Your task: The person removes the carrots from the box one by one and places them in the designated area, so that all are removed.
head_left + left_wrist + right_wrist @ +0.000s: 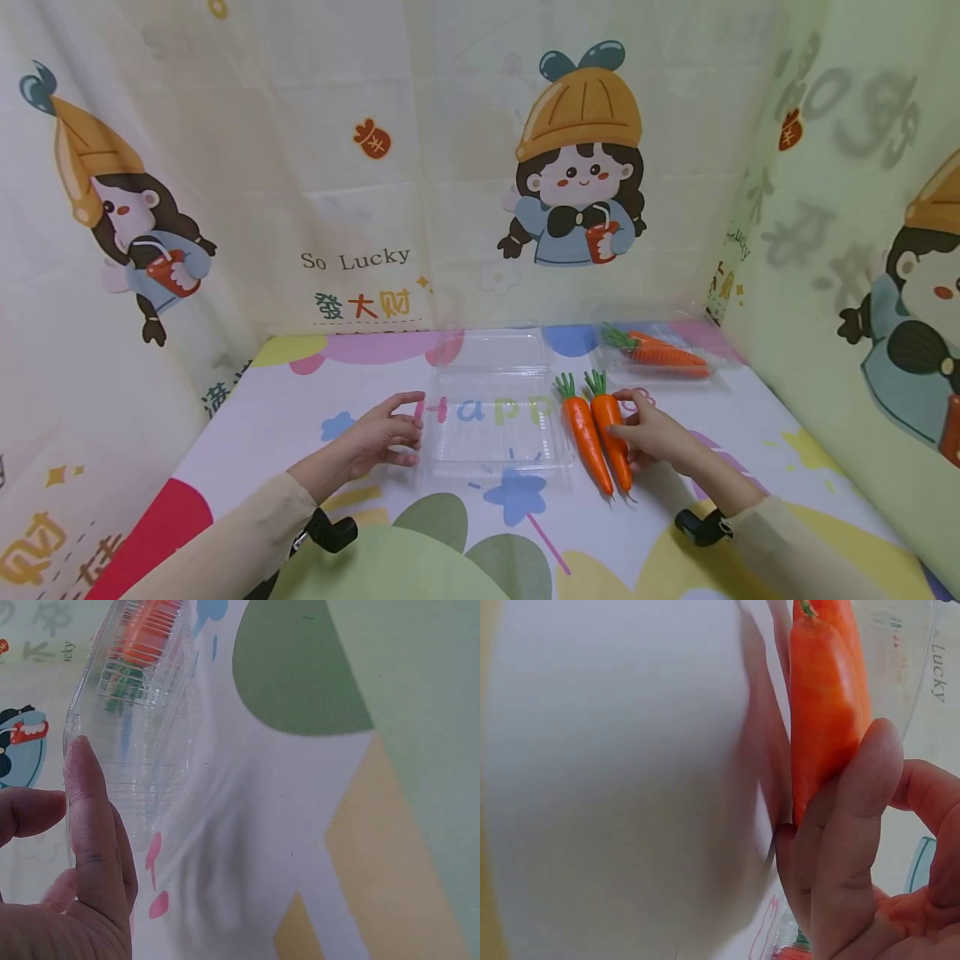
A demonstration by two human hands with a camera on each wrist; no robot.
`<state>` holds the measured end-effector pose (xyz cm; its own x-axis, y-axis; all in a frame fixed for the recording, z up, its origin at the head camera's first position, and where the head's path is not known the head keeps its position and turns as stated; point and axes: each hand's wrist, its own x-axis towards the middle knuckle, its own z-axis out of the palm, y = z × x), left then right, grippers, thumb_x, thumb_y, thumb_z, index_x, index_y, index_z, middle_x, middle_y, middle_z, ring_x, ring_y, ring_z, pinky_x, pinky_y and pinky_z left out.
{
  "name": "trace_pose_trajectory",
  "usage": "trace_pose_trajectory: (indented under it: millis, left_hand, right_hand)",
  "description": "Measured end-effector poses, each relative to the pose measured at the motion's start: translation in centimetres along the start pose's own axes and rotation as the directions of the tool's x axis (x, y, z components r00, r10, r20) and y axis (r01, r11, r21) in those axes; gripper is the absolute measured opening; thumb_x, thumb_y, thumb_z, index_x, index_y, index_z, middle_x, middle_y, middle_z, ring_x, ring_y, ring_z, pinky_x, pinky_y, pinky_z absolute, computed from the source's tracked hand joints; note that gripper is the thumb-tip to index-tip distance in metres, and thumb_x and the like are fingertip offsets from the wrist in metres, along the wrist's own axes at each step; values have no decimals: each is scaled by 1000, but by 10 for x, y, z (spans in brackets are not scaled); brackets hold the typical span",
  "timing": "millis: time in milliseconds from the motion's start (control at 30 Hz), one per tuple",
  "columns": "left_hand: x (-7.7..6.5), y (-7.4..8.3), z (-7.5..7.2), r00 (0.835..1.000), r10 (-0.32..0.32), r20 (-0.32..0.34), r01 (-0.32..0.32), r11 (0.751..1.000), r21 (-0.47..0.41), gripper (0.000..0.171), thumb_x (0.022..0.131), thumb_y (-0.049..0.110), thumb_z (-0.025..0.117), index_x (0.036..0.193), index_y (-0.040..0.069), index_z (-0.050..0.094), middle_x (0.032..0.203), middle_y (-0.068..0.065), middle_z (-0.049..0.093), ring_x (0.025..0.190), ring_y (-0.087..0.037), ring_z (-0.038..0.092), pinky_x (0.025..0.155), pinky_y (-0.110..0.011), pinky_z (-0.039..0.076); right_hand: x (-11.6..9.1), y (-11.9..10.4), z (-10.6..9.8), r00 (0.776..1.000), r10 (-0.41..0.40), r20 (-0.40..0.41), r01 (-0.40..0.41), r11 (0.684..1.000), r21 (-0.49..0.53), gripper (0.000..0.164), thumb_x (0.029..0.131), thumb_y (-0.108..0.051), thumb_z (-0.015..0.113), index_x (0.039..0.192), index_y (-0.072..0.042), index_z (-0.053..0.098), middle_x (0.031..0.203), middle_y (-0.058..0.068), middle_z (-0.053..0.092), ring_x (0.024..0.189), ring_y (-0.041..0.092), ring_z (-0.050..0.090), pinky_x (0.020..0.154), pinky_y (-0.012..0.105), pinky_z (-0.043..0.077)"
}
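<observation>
Your left hand: fingers spread at left wall of box. Your right hand: fingers touch right carrot, next to left carrot, right of box; can't tell if thumb pinches. Grip thick part, spare thin tips.

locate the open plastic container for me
In the head view, the open plastic container is near the middle, between the left hand and the two loose carrots to its right.
</observation>
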<state>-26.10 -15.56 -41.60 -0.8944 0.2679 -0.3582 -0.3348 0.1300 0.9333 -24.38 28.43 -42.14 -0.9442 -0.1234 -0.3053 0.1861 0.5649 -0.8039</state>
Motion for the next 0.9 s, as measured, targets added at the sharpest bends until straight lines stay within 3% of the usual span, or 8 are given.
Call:
trace_pose_trajectory:
  millis: [333,633,800,900]
  left_hand:
    - [-2,-2,-6,1000,15,-3,-15,1000,-8,68,97,3,60,159,15,33,115,-16,58,83,-21,62,70,-34,65]
    - [-11,-9,-25,999,34,-17,-34,999,17,68,98,5,59,159,13,32,114,-11,58,85,-18,61,70,-32,64]
    - [-14,-10,-36,999,45,-10,-44,999,24,68,98,6,59,159,12,30,112,-8,58,86,-17,61,71,-32,63]
    - [-15,-11,-41,999,46,-14,-45,998,33,68,98,7,60,159,11,31,112,-8,58,87,-17,61,72,-33,63]
  right_hand:
    - [1,0,1,1000,-17,-15,17,1000,18,70,97,-21,69,151,-7,27,115,22,54,56,19,61,56,32,61]
    - [-2,-1,-3,999,-31,-35,32,999,22,73,98,-23,68,154,-3,25,120,25,59,61,21,64,60,34,63]
    - [-4,-4,-10,998,-25,-58,23,1000,-18,72,101,-26,64,155,-1,24,124,30,57,64,21,66,64,35,63]
    - [-2,-6,-16,991,-61,-118,52,996,-74,66,102,-26,62,152,2,30,125,32,57,65,20,66,63,35,63]
